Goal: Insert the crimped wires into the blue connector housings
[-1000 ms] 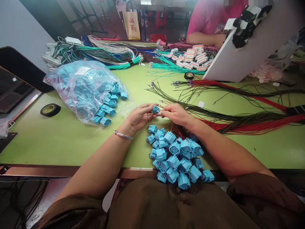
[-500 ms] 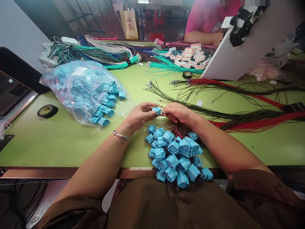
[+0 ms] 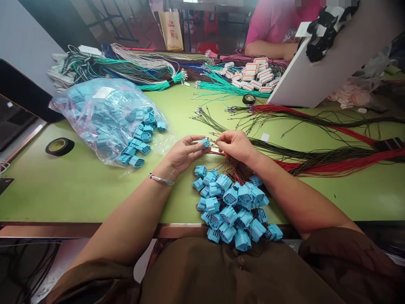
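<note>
Between the fingertips of my left hand (image 3: 183,155) is a small blue connector housing (image 3: 205,144), with thin wires at its right side. My right hand (image 3: 234,145) is just right of it, thumb and forefinger pinched on a thin wire (image 3: 214,142). Its other fingers are curled in. Below the hands, a pile of blue wired connectors (image 3: 228,215) spreads over the table's front edge, with red and dark wires running up from it. Loose dark wires with metal terminals (image 3: 202,116) lie just beyond my hands.
A clear bag of blue connectors (image 3: 107,114) lies open at left, beside black tape (image 3: 60,146). Red and dark wire bundles (image 3: 332,160) stretch right. Behind are green wires (image 3: 158,85), white connectors (image 3: 261,76) and a white panel (image 3: 303,76). Across the table sits a person in pink (image 3: 275,29).
My right hand has drawn up slightly, its fingers now more curled and a little apart from the connector. The connector in my left hand has shifted slightly left and up.
</note>
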Demonstrator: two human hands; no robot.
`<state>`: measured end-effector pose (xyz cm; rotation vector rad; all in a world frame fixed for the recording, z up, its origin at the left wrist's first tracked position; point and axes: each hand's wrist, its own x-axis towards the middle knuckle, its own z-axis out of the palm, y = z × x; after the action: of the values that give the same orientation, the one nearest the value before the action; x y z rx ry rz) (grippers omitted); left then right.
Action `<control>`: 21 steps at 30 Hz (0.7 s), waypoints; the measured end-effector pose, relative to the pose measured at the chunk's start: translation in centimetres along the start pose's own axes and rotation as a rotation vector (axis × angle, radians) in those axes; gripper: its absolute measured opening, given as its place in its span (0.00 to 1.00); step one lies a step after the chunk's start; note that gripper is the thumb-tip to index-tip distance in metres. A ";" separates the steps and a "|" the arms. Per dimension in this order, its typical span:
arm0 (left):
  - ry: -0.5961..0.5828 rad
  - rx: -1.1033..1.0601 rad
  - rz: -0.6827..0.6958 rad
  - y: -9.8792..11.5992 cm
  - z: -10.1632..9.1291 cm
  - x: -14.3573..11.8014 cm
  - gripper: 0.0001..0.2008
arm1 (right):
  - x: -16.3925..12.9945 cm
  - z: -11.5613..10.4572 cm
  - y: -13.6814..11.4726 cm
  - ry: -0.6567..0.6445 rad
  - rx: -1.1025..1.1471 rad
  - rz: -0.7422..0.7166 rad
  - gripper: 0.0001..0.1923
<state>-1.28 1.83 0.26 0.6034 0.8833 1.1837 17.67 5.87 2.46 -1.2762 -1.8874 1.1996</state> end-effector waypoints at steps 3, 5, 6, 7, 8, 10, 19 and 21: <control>-0.001 0.008 0.008 0.0 0.0 0.0 0.16 | 0.2 0.2 0.5 0.071 -0.151 -0.109 0.05; -0.014 0.032 0.029 -0.1 0.0 0.0 0.17 | 0.3 0.3 0.7 0.081 -0.189 -0.132 0.05; -0.020 0.049 0.040 -0.1 0.0 0.0 0.17 | 0.3 0.3 0.7 0.073 -0.187 -0.126 0.06; -0.019 0.067 0.049 -0.2 0.1 -0.1 0.18 | 0.3 0.4 0.8 0.062 -0.176 -0.116 0.06; -0.012 0.084 0.057 -0.2 0.1 -0.1 0.18 | 0.4 0.4 0.8 0.054 -0.163 -0.104 0.06; 0.004 0.113 0.072 -0.4 0.2 -0.1 0.18 | 0.4 0.5 0.9 0.050 -0.140 -0.084 0.06; -0.054 0.094 0.072 -0.1 0.0 -0.1 0.19 | 0.1 0.5 0.7 0.044 -0.047 -0.060 0.05; -0.078 0.090 0.061 0.1 -0.1 0.0 0.19 | 0.0 0.5 0.5 0.044 -0.008 -0.040 0.06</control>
<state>-1.45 1.83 0.30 0.7491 0.8602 1.1718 17.49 5.77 1.81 -1.2526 -1.8789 1.1355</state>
